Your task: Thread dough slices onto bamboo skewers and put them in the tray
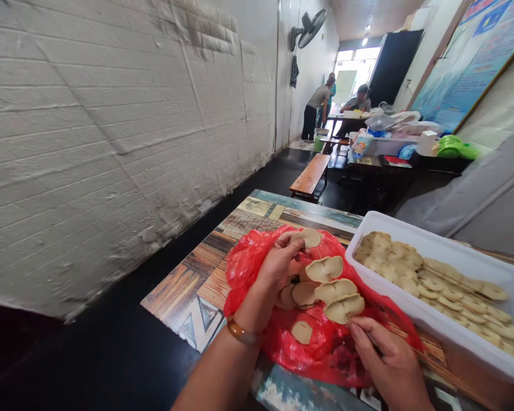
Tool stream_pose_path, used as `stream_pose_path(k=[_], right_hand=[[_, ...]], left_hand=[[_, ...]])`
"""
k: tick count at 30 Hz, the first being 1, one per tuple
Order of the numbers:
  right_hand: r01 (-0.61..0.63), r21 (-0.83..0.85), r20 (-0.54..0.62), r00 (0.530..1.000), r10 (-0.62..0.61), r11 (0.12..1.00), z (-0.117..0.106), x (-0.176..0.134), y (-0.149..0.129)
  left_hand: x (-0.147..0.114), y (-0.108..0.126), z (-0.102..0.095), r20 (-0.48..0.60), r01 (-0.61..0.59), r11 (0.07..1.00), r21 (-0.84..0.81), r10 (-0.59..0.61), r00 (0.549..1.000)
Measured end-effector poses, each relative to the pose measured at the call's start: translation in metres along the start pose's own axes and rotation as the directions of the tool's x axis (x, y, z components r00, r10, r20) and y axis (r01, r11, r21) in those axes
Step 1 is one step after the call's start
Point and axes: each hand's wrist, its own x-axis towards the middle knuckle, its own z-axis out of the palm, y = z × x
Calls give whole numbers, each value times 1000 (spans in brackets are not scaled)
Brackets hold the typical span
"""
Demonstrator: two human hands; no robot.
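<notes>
My right hand (388,357) pinches the lower end of a thin skewer (348,317) at the front right of the table. Several flat, pale beige round slices (336,290) are threaded along it, tilted up and away. Near the skewer's far end, my left hand (282,257) grips another slice (307,238) between thumb and fingers; whether the tip passes through it I cannot tell. Under both hands lies an open red plastic bag (278,348) with loose slices (303,294) in it, partly hidden by my left hand. One single slice (302,332) rests on the bag nearer me.
A white plastic tub (445,245) of filled skewers (445,285) stands right of the bag on the wood-patterned table (201,274). Beyond are an orange bench (312,174) and a cluttered table (411,165). People (319,105) are in the background; a white wall (111,142) runs along the left.
</notes>
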Motion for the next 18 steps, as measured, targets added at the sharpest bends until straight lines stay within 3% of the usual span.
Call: stream_pose_path(k=[6, 18], right_hand=[[100, -47, 86, 992, -95, 994, 1, 1, 10], [119, -84, 74, 991, -113, 989, 3, 3, 15]], left_hand=[[-3, 0, 5, -10, -22, 999, 25, 22, 1000], [-2, -2, 5, 12, -55, 996, 73, 54, 998]])
